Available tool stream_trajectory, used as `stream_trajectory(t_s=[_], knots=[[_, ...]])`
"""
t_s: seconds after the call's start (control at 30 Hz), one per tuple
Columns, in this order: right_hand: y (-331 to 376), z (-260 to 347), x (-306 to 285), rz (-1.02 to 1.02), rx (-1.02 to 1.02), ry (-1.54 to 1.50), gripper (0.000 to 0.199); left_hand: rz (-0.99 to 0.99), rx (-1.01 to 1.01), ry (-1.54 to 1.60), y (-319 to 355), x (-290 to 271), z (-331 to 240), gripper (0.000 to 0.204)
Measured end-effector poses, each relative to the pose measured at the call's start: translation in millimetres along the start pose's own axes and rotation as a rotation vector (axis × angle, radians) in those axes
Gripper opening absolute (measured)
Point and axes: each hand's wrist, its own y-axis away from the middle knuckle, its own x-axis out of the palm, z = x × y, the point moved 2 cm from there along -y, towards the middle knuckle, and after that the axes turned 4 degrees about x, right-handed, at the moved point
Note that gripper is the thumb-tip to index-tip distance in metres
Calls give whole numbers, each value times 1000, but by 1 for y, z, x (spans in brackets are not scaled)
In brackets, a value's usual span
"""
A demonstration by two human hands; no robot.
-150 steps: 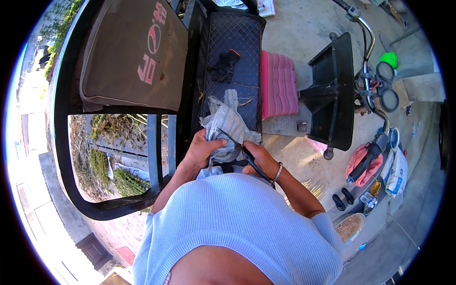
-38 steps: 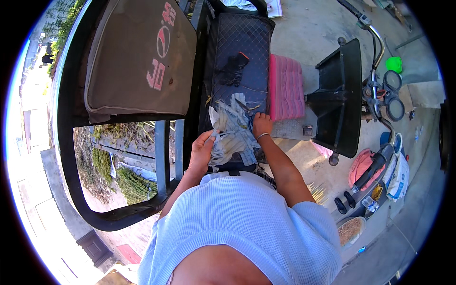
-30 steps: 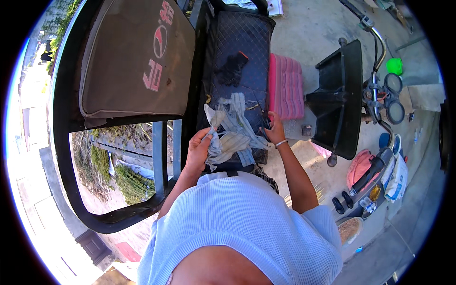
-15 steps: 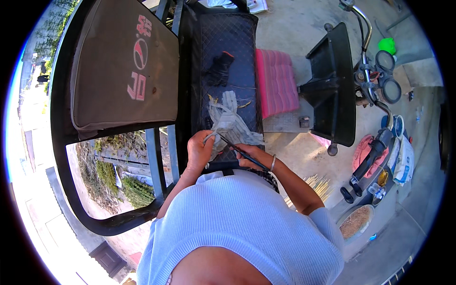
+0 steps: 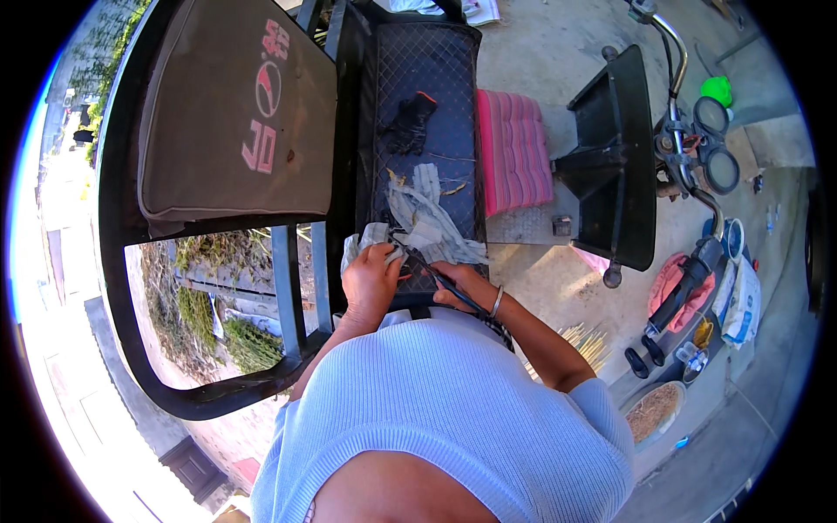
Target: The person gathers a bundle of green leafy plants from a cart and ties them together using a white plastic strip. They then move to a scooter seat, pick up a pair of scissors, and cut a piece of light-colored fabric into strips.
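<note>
My left hand (image 5: pixel 370 281) is closed on the edge of a pale grey, crumpled cloth (image 5: pixel 425 218), with a bunched part rising above its fingers. My right hand (image 5: pixel 459 283) is wrapped around a long, thin black tool (image 5: pixel 417 255), whose narrow end reaches into the cloth beside my left fingers. Whether it is a blade or a pair of shears cannot be made out. The rest of the cloth lies in loose strips on the dark quilted seat (image 5: pixel 436 70). A black glove (image 5: pixel 410 122) with an orange cuff lies farther up the seat.
A brown padded backrest (image 5: pixel 235 113) in a black frame stands at the left. A pink striped cushion (image 5: pixel 513 152) adjoins the seat at right, before a black front panel (image 5: pixel 615 161) and handlebars (image 5: pixel 676 113). A basin (image 5: pixel 654 411) and bags stand farther right.
My left hand has turned and moved slightly right, and more cloth is now bunched above it. The black tool's end has moved deeper into the cloth.
</note>
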Motion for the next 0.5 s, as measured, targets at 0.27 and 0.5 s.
stream_trajectory(t_s=[0.27, 0.5], knots=[[1, 7, 3, 8, -52, -88, 79, 35, 34, 130, -3, -7, -6, 22], [1, 13, -1, -26, -62, -128, 77, 50, 123, 143, -3, -2, 0, 16]])
